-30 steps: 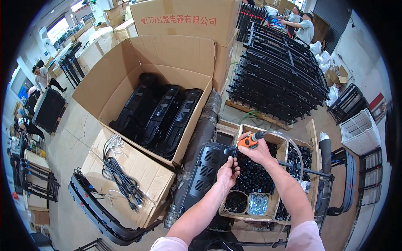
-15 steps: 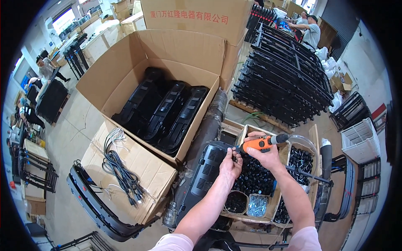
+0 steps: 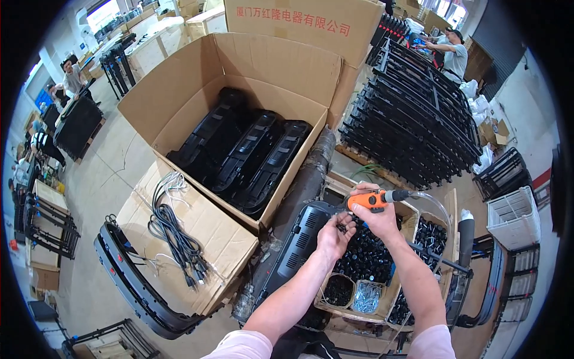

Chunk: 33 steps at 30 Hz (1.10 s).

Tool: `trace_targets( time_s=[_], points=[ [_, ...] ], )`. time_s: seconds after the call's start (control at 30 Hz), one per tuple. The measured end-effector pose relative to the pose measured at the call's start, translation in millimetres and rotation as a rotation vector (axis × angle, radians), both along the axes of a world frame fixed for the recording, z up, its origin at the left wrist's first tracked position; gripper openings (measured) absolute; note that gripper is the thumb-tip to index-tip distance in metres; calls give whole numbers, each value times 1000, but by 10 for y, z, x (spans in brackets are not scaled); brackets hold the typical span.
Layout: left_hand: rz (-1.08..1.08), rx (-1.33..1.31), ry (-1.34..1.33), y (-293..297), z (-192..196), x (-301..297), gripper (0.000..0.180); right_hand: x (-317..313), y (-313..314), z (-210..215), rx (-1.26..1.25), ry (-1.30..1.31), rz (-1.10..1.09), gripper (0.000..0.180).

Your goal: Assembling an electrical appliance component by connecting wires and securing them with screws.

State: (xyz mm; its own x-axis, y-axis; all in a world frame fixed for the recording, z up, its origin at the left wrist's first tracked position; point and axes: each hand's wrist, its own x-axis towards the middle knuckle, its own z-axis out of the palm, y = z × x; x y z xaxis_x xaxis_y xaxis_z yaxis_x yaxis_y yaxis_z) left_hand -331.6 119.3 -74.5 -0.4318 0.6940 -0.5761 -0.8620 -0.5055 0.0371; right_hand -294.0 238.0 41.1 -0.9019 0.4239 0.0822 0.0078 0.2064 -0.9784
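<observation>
My right hand (image 3: pixel 378 216) grips an orange power screwdriver (image 3: pixel 368 201) with a clear hose running from its rear end. The driver's tip points left, close above the fingers of my left hand (image 3: pixel 336 237). Those fingers are curled together around something small and dark that I cannot make out. Just left of that hand lies a long black plastic cover (image 3: pixel 304 234) with slotted vents. Below my hands a wooden bin holds many small black parts (image 3: pixel 366 256). Silver screws (image 3: pixel 366 297) fill one small tub, and tiny black pieces (image 3: pixel 338 290) fill another beside it.
A large open carton (image 3: pixel 275 66) with black plastic housings (image 3: pixel 242 152) stands ahead. Bundled black cables (image 3: pixel 173 233) lie on a closed carton (image 3: pixel 224 251) at left, beside a curved black frame (image 3: pixel 140 293). Stacked black frames (image 3: pixel 412 119) rise at right. Other people work farther off.
The view has shifted, so the surroundings sit differently. My left fingers have drawn slightly below the driver's tip, and a small gap now shows between them. The driver stays in my right hand.
</observation>
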Motion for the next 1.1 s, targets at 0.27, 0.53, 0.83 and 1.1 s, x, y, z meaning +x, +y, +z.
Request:
trace_targets(
  time_s=[0.27, 0.53, 0.83, 1.1],
  points=[
    [-210, -24, 255, -309, -18, 175, 32, -277, -9, -112, 131, -127, 20, 50],
    [-322, -81, 383, -496, -75, 204, 23, -397, -43, -144, 190, -168, 92, 38],
    [-182, -219, 292, -635, 46, 195, 27, -379, -24, -130, 182, -186, 73, 36],
    [-196, -170, 277, -663, -9, 187, 28, -422, 135, -282, 83, -169, 57, 35]
  ],
)
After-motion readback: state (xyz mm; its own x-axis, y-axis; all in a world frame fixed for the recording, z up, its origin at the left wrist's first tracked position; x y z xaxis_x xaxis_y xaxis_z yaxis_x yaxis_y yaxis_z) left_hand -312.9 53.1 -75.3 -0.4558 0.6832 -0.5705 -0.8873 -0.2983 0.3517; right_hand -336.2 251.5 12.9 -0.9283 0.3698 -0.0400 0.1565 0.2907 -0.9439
